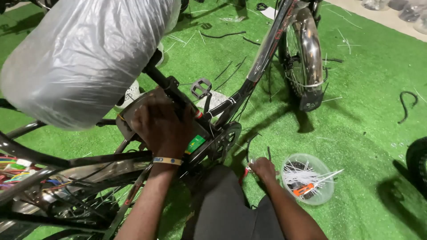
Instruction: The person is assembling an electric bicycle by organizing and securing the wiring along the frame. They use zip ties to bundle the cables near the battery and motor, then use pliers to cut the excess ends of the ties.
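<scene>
A bicycle stands on green artificial turf, its saddle (80, 58) wrapped in clear plastic. My left hand (160, 126) rests on the dark box fixed to the frame below the seat post (162, 80), fingers curled over its top. My right hand (263, 170) is down at the turf beside the chainring (226, 140), closed on a small red-handled tool (244, 173). A clear plastic bowl (327, 193) holding white cable ties and an orange item sits just right of that hand. My dark trouser knee (224, 200) fills the space between my arms.
The front wheel with a chrome mudguard (309, 49) stands at upper right. A pedal (201, 88) sticks out mid-frame. Cut black and white tie scraps litter the turf. Coloured wires (13, 171) bunch at the left edge. A black tyre (418, 162) shows at the right edge.
</scene>
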